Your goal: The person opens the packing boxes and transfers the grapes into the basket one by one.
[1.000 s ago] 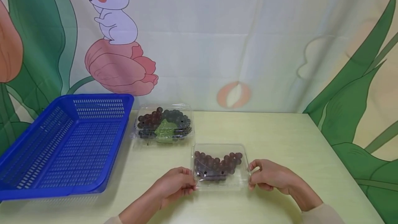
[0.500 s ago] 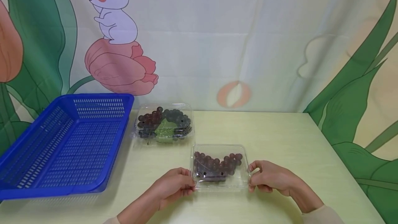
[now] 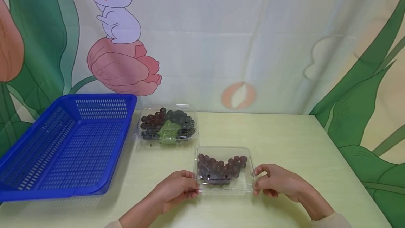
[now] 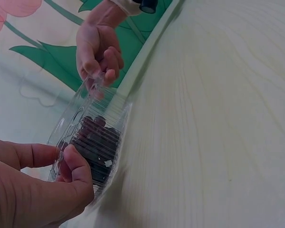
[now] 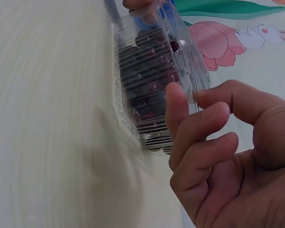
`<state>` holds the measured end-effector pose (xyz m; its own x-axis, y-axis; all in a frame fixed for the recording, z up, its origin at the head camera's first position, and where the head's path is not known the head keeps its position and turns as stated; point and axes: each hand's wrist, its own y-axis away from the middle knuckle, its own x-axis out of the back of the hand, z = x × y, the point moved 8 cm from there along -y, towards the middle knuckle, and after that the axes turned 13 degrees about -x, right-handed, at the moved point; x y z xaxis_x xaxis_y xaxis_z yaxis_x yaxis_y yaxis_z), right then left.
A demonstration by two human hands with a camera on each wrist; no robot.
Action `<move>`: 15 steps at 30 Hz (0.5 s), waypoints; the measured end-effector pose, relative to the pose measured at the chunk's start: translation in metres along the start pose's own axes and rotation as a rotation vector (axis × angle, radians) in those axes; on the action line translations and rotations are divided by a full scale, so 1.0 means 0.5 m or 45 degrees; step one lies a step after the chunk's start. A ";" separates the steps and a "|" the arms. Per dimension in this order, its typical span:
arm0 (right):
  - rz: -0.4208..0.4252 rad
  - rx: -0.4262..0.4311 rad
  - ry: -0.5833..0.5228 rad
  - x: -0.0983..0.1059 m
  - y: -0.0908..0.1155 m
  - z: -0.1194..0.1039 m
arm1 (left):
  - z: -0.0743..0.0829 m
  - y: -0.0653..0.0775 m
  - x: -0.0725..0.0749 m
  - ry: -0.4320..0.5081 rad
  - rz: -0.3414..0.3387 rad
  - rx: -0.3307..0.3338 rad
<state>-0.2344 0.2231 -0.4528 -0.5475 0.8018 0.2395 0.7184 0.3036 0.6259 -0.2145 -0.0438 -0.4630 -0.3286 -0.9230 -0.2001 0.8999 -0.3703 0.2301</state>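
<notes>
A clear plastic clamshell box (image 3: 243, 185) with dark red grapes (image 3: 218, 167) inside lies on the table between both hands, its lid down. My left hand (image 3: 178, 187) pinches the box's left edge near the front corner; in the left wrist view its thumb and forefinger meet at the rim. At the opposite edge, my right hand (image 3: 278, 182) pinches the rim between thumb and fingertip, its other fingers curled below, as the right wrist view shows. Behind the box and to its left stands another clear clamshell (image 3: 192, 110), holding red and dark grapes and a green leaf (image 3: 169, 130).
A blue plastic basket (image 3: 121, 143) with slotted walls stands at the left of the pale wooden table (image 3: 269, 133). A printed curtain (image 3: 202, 45) with a rabbit and flowers hangs right behind the table's back edge.
Both hands stay at the sides of the grape box, which has hardly moved. The head view has shifted very slightly.
</notes>
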 end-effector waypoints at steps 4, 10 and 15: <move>0.079 0.000 0.018 0.002 0.009 0.000 | 0.000 0.000 0.001 0.008 0.005 0.000; 0.240 0.030 0.143 0.000 0.028 -0.013 | 0.000 0.001 0.002 0.020 0.011 -0.003; 0.429 0.076 0.328 0.002 0.045 -0.033 | -0.004 0.000 0.004 0.030 0.020 -0.004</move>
<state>-0.2256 0.2222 -0.4262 -0.3620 0.7087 0.6055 0.8949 0.0823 0.4386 -0.2146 -0.0452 -0.4653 -0.3075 -0.9260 -0.2191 0.9058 -0.3554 0.2306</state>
